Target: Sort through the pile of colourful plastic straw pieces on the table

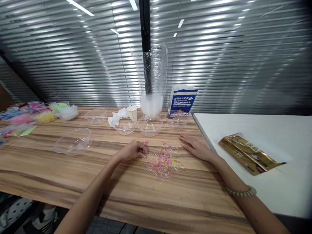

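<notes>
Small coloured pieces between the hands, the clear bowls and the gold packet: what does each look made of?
Small coloured pieces: probably plastic, glossy; some look translucent and catch light. Clear bowls: likely thin plastic, smooth; see-through with glinting edges. Gold packet: perhaps foil or metallised film, shiny, with bright highlights.

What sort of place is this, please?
Probably an office or meeting room: slatted blinds line the far side, and a wood-grain table stands beside a white table.
</notes>
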The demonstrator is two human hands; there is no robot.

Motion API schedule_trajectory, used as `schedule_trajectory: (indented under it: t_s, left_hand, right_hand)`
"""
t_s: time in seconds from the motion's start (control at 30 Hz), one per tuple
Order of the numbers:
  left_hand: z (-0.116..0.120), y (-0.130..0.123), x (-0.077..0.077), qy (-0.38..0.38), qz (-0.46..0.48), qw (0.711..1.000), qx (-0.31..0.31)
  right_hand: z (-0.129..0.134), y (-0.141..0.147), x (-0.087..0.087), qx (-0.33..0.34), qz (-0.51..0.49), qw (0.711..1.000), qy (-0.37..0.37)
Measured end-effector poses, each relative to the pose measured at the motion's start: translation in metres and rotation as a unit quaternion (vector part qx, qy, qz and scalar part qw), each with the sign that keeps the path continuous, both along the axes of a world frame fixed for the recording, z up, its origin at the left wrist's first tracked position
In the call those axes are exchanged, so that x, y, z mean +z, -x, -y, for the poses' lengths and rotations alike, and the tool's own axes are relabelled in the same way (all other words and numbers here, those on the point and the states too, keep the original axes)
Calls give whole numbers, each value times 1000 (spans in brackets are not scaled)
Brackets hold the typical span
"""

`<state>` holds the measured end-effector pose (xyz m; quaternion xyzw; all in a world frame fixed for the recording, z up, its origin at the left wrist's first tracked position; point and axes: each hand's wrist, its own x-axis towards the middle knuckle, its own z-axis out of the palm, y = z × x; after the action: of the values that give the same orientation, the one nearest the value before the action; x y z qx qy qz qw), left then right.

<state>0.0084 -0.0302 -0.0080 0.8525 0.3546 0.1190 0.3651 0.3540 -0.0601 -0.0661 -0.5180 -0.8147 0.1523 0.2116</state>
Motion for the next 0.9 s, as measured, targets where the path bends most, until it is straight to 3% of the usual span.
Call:
schedule_trajectory:
  t_s: [0.63, 0.9]
  left_hand:
    - [0, 4, 5, 21, -9, 1000, 10]
    - [1, 3, 5, -16, 8, 1000, -4]
  right_hand:
    - [0, 1, 1, -3, 8, 1000, 4]
    - [1, 1, 2, -6, 4, 1000, 3]
